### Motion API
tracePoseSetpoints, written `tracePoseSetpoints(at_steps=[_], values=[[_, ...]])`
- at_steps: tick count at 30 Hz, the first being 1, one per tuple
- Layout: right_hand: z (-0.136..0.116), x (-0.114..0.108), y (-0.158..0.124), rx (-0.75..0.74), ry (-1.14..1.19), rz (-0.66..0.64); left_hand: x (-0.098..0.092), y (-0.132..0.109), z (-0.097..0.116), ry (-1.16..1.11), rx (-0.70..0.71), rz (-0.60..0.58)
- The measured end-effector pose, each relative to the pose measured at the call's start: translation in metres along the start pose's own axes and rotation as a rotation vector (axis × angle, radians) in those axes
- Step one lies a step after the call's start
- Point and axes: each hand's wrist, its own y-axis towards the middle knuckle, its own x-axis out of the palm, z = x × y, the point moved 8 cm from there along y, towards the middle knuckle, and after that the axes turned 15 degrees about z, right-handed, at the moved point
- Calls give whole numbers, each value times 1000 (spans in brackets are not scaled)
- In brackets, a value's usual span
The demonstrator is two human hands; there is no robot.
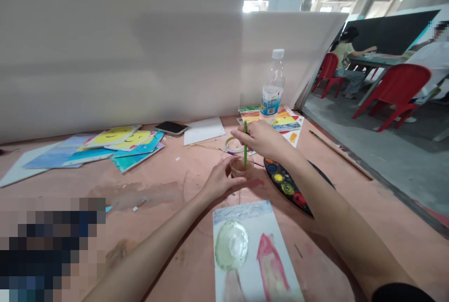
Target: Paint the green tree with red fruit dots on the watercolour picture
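Note:
My right hand (257, 137) grips a green-handled paintbrush (245, 145) held upright. The lower end of the brush is down in a small clear cup (237, 166) of brownish liquid. Curled round the cup's left and near side, my left hand (221, 178) steadies it on the table. Nearer to me lies a painting (250, 213) showing a pale green treetop with a trunk and a pink pointed shape. A dark oval palette (280, 185) with yellow, green and red paints sits beneath my right forearm. The brush tip is hidden in the liquid.
Painted cards (115, 140) overlap at the left, beside a phone (171, 127) and a white sheet (204, 130). A water bottle (272, 91) stands behind my right hand, with a roll of tape (231, 144) nearby. A long brush (336, 152) lies along the right edge.

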Motion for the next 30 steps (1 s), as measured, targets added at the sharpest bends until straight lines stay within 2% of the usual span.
tracePoseSetpoints(at_steps=[11,20,27,30], values=[[6,2,0,-6,-30,-31,1,-1,2,21,0,6],[-11,7,-3,-92,-61,-50,7,-3,-1,-58,-47,-25],[-24,-14,-5,-165,-69,9,4,-2,-1,-64,-53,-7],[-34,-24,-6,-253,-131,92,4,-1,-1,-46,-50,2]])
